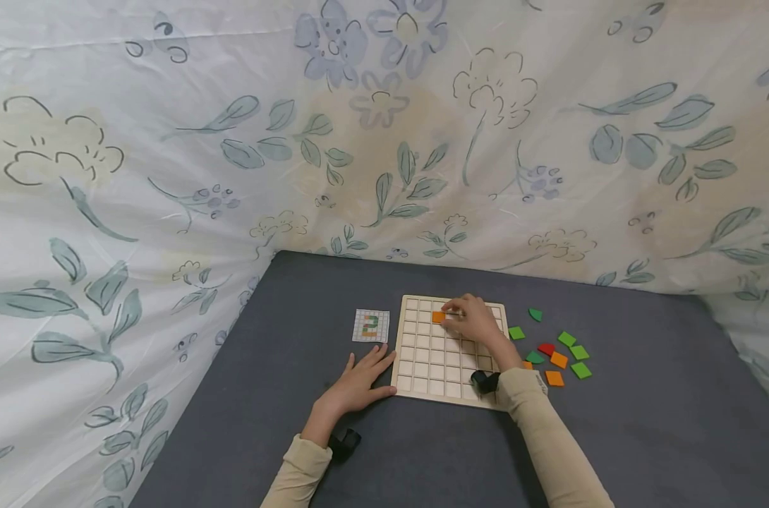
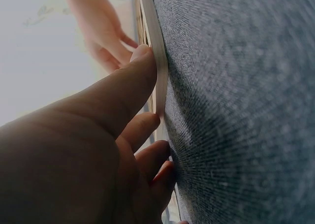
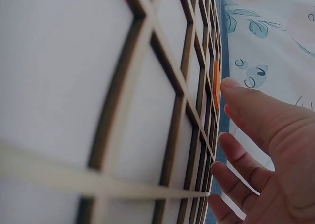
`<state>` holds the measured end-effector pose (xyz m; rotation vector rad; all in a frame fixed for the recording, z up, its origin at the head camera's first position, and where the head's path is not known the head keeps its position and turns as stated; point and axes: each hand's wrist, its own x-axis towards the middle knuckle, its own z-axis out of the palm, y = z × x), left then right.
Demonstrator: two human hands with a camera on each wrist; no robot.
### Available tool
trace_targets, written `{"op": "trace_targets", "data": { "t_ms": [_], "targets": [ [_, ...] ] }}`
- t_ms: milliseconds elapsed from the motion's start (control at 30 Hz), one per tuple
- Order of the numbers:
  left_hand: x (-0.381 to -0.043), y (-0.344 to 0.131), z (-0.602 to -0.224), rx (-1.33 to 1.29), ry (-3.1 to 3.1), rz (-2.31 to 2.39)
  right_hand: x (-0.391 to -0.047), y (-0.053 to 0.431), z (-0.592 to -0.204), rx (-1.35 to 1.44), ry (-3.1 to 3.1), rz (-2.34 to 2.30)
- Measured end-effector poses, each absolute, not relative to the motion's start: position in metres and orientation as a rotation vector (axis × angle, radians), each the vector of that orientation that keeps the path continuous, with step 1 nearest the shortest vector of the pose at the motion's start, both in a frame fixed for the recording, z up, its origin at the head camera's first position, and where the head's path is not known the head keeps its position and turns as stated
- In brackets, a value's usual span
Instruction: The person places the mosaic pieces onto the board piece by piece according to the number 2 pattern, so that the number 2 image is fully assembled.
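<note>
A wooden grid board with raised dividers lies on the table. One orange square tile is on it near the far edge, standing a little above the dividers in the right wrist view. My right hand reaches over the board, its thumb and forefinger tips at the tile's right side. In the right wrist view the thumb is close against the orange tile and the other fingers are spread loosely. My left hand rests at the board's near left edge, fingers extended, with thumb and fingertips touching the rim.
A small pattern card with a coloured figure lies left of the board. To the right are scattered loose tiles: green squares, orange squares, a red piece and dark green rounded pieces. Patterned cloth hangs behind the table.
</note>
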<state>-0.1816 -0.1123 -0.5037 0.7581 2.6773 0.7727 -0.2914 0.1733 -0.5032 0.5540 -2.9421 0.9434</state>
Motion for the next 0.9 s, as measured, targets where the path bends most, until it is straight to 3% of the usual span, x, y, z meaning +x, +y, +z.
{"op": "trace_targets", "data": {
  "t_ms": [900],
  "targets": [
    [-0.183, -0.113, -0.507, 0.746, 2.684, 0.762, -0.277, 0.216, -0.495, 0.451, -2.925, 1.010]
  ]
}}
